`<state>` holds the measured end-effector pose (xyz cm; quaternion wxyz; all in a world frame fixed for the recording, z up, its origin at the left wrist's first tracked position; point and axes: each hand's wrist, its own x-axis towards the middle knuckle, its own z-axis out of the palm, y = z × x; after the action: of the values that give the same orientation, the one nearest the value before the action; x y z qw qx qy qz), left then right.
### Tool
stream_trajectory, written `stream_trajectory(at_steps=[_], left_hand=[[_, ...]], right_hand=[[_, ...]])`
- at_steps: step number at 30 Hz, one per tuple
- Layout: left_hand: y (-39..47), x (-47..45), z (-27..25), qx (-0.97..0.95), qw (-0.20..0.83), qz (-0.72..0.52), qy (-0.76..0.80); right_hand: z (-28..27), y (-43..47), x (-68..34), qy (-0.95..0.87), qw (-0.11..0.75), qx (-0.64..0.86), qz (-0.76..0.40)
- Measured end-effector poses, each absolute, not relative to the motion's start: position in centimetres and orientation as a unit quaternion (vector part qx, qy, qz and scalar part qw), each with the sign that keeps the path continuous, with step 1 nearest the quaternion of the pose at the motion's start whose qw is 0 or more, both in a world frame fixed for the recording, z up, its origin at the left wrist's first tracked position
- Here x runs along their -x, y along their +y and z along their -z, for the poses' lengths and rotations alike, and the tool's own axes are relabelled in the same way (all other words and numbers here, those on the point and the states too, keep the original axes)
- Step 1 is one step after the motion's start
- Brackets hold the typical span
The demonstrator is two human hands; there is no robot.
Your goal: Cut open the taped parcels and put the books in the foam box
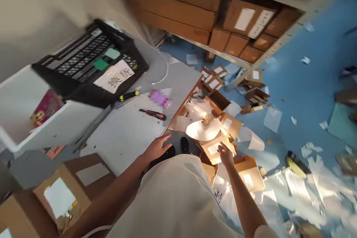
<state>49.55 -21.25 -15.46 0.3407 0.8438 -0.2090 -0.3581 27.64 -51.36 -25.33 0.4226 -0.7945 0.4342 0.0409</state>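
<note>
My left hand hovers at the near edge of the white worktable, fingers stretched out and nothing in them. On the tabletop beyond it lie a red and black box cutter, a yellow and black cutter and a small purple item, blurred out. My right hand hangs over the heaped cardboard boxes on the floor, holding nothing that I can see, its fingers loosely bent and apart. Beneath it a sunlit carton carries a white label; whether the hand touches it, I cannot tell.
A black plastic crate with a handwritten sheet stands at the table's back, beside a white bin. Cartons stand at the lower left. Shelving holds boxes ahead. Paper and bubble wrap litter the blue floor.
</note>
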Motion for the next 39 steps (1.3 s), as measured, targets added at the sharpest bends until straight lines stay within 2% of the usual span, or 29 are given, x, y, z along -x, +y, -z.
stream_trajectory(at_steps=[3,8,12,16,22,28,34,39], left_hand=[[-16.5,-47.7,13.4,-0.871,0.378,0.288,-0.120],[-9.0,-41.7,11.5,-0.825,0.522,0.099,0.190],[-4.0,-36.2,11.9,-0.649,0.629,-0.049,0.426],[-0.8,-32.1,12.5,-0.464,0.672,-0.118,0.565],[2.8,-32.9,13.1,-0.299,0.720,-0.165,0.604],[4.1,-35.3,13.1,-0.262,0.787,-0.188,0.526],[3.7,-35.5,12.5,-0.284,0.793,-0.169,0.512],[3.3,-36.5,12.1,-0.446,0.734,-0.136,0.493]], right_hand=[[24.4,-50.3,-34.9,0.287,0.471,0.832,-0.061],[20.3,-44.1,-49.8,0.035,0.474,0.877,-0.076],[16.8,-32.5,-58.7,-0.129,0.460,0.867,-0.139],[14.8,-19.0,-61.0,-0.269,0.435,0.831,-0.221],[13.9,-2.6,-61.0,-0.404,0.367,0.795,-0.263],[15.5,4.8,-61.4,-0.326,0.415,0.776,-0.346],[15.7,3.8,-60.7,-0.284,0.439,0.783,-0.338],[13.9,-5.0,-60.2,-0.219,0.504,0.792,-0.266]])
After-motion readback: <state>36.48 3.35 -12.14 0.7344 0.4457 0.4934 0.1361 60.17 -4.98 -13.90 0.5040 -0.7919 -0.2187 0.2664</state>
